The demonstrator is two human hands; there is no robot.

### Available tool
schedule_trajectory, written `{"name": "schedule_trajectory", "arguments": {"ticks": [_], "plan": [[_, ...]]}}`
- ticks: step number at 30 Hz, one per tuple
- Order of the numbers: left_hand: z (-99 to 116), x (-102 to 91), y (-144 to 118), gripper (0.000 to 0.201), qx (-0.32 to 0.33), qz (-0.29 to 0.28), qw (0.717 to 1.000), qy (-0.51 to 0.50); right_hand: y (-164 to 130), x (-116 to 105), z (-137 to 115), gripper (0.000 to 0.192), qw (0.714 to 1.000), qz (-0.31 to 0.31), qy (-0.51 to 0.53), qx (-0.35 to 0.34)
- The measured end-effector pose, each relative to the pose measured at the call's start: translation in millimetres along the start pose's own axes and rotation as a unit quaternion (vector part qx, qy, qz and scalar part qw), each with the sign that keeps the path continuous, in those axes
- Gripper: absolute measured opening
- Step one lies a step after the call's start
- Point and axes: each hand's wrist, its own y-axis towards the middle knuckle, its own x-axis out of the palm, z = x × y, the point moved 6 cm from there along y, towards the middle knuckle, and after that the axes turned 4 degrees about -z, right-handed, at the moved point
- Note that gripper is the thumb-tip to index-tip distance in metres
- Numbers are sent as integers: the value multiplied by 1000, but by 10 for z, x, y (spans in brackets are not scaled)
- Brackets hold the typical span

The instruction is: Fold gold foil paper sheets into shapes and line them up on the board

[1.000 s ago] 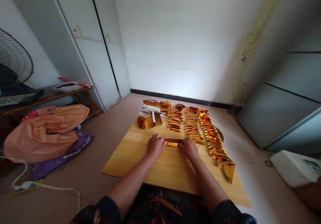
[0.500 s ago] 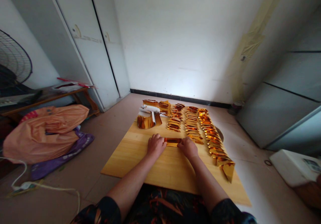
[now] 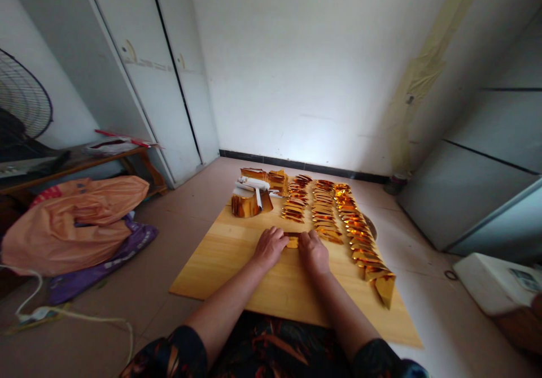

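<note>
- The strip (image 3: 292,242), gold and shiny, lies at mid-board, well in from the left, right and near edges of the board (image 3: 215,273).
- Left hand (image 3: 270,249): fingers curled down and closed on the strip's left end; the thumb's exact hold is hidden.
- Right hand (image 3: 314,252): fingers bent and closed on the right end, covering it.
- What has changed: the hands have come closer together, the left sliding inward, so less gold shows between them.
- The work seems to have moved from holding the strip by its ends to pressing or creasing nearer its middle.
- Three rows of folded gold pieces are unmoved: the left row (image 3: 295,201) and middle row (image 3: 326,211) reach toward the far edge, the right row (image 3: 359,234) follows the right edge.
- A gold stack (image 3: 244,206) and white wrapping (image 3: 253,183) sit by the far left corner.
</note>
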Motion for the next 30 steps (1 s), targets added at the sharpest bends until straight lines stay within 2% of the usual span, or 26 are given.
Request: {"name": "schedule_trajectory", "arguments": {"ticks": [3, 9, 15, 22, 26, 30], "plan": [[-16, 54, 23, 20, 15, -12, 1000, -10, -26, 37, -83, 20, 999, -11, -10, -29], [20, 44, -67, 23, 41, -17, 999, 4, 30, 41, -35, 20, 999, -44, -8, 13], [71, -90, -231, 23, 22, -13, 1000, -6, 66, 29, -10, 16, 997, -69, 16, 43], [137, -133, -281, 24, -8, -13, 1000, 6, 62, 21, -90, 36, 996, -57, 17, 71], [147, -123, -278, 23, -17, -9, 1000, 10, 75, 2, -71, 32, 993, -76, 31, 80], [146, -146, -283, 22, -21, -6, 1000, 8, 106, 3, 1, 17, 990, -95, 59, 81]]}}
